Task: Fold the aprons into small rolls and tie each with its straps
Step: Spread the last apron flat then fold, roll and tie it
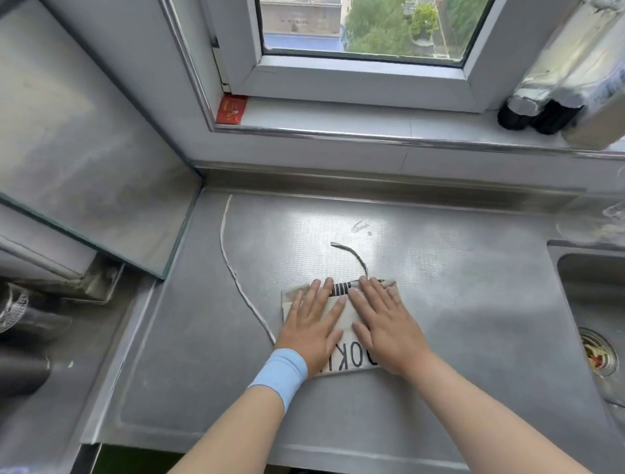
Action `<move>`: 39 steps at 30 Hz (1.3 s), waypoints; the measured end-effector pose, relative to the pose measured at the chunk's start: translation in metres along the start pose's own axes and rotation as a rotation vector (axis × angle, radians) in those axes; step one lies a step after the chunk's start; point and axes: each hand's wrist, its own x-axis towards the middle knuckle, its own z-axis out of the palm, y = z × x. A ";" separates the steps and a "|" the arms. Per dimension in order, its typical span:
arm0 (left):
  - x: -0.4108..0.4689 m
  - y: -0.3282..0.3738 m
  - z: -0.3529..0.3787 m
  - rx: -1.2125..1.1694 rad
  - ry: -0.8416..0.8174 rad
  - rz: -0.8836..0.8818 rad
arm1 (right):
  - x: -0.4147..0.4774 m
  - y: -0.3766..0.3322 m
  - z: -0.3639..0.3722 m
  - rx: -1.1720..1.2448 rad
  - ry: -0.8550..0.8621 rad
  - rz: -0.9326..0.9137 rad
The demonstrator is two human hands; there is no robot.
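Observation:
A cream apron (346, 320) with black lettering lies folded into a narrow strip on the steel counter (444, 316). Its far end shows a black-and-white striped part between my fingertips. My left hand (313, 324), with a blue wristband, presses flat on the apron's left half. Beside it, my right hand (382, 324) presses flat on the right half. One long strap (230, 265) trails left and up across the counter. A shorter strap (353, 255) curls away beyond the far end.
A sink (603, 324) with a drain strainer lies at the right. A glass panel (83, 159) leans over the counter's left corner. Dark cylinders (8, 347) lie at the far left. Bottles (542, 111) and a red box (232, 109) sit on the window sill.

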 end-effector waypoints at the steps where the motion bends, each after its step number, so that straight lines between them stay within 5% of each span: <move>1: -0.003 -0.008 0.001 0.007 0.011 0.031 | -0.002 0.002 0.002 -0.003 -0.016 0.010; 7: -0.034 -0.051 0.002 0.013 -0.014 0.038 | -0.016 0.004 -0.004 -0.016 0.083 0.040; 13: -0.019 -0.024 -0.027 -0.004 0.046 -0.088 | -0.005 0.001 -0.007 0.002 0.114 0.147; 17: 0.013 -0.006 -0.038 -0.032 0.069 -0.048 | 0.038 -0.002 -0.037 0.134 0.281 0.370; 21: 0.033 0.002 -0.034 -0.085 -0.119 0.039 | 0.079 0.006 -0.059 0.198 -0.008 0.650; 27: 0.034 -0.006 -0.015 0.006 -0.131 0.097 | 0.110 0.022 -0.061 0.426 -0.206 0.688; 35: 0.032 -0.010 -0.002 0.050 -0.089 0.181 | 0.150 0.037 -0.098 1.019 0.438 0.839; 39: 0.033 -0.009 -0.004 0.047 -0.096 0.180 | 0.151 0.044 -0.102 1.092 0.429 0.748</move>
